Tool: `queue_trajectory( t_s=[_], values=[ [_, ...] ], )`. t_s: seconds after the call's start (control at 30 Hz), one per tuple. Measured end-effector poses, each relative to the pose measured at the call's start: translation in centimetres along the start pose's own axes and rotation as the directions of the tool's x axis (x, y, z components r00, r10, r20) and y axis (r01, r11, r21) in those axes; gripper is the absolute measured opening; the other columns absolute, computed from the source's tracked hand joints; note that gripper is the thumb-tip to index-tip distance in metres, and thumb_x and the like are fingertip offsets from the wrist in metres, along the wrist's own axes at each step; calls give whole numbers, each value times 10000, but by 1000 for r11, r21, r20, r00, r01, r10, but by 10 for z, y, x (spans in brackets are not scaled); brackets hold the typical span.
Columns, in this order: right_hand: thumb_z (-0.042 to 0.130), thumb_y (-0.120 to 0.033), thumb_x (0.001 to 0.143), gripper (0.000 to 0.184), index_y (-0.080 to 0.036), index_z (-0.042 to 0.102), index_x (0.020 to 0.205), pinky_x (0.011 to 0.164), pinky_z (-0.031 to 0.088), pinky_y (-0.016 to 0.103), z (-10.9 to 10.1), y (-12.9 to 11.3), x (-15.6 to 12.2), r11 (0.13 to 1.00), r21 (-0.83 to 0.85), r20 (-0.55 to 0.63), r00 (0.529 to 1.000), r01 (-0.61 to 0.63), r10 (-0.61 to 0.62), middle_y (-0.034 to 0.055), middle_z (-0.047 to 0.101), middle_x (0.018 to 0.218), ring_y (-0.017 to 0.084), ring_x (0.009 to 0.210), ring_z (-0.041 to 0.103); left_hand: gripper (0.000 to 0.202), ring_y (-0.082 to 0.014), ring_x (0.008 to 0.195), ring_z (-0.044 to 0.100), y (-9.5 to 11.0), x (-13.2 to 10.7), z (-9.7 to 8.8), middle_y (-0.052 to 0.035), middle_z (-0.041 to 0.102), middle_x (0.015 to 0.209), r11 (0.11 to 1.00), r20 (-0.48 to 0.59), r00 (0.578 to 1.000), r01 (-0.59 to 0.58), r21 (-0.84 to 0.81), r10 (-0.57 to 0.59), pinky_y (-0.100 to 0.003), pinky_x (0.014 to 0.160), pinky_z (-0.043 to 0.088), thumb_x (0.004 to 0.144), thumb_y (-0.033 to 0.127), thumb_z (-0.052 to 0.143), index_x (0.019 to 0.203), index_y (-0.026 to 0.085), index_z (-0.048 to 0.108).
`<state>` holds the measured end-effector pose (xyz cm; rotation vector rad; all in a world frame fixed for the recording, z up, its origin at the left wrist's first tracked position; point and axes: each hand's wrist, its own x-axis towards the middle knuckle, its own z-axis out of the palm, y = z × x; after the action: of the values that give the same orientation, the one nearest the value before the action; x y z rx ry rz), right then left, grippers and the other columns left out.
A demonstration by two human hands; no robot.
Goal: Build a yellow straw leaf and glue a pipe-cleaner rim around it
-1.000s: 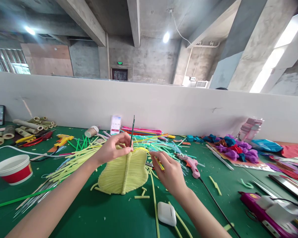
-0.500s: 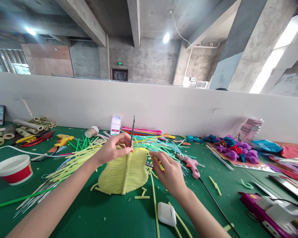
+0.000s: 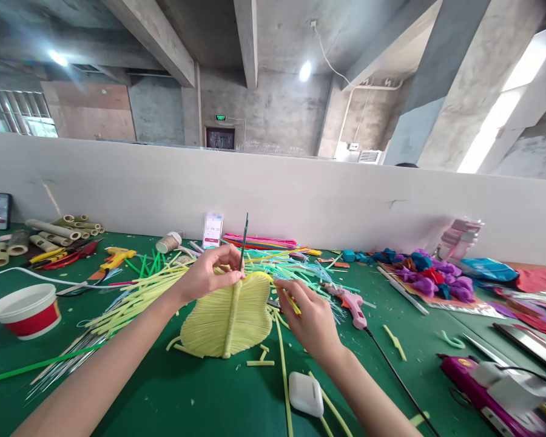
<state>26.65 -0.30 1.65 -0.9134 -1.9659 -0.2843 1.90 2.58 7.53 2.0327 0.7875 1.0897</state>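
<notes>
My left hand point(image 3: 208, 273) is closed on the top of a pale yellow leaf shape point(image 3: 227, 321) made of fuzzy sticks, and pinches it where a dark green stem point(image 3: 244, 240) sticks up. The leaf stands tilted on the green table point(image 3: 173, 394). My right hand point(image 3: 310, 318) is closed on a yellow fuzzy stick point(image 3: 293, 302) beside the leaf's upper right edge.
Loose yellow, green and blue fuzzy sticks point(image 3: 136, 291) lie behind the leaf. A pink glue gun point(image 3: 351, 301) with a black cord, a white earbud case point(image 3: 306, 393), a red-and-white bowl point(image 3: 25, 311), purple and blue flowers point(image 3: 430, 273) and a phone point(image 3: 212, 229) surround the work area.
</notes>
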Motion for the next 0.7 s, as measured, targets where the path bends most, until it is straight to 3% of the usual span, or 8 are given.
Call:
queue_trajectory(
  t_s=[0.7],
  values=[
    [489,-180,965,177,-213,605,1094,654,483,232,4,0,-4,1000,-5,22,1000,-8,8,32,691,859,143,729,662,105,-163,801,664,3,0,2,14,631,825,1000,-20,1000,12,13,-12,-264,763,477,831,267,651,862,194,582]
  ],
)
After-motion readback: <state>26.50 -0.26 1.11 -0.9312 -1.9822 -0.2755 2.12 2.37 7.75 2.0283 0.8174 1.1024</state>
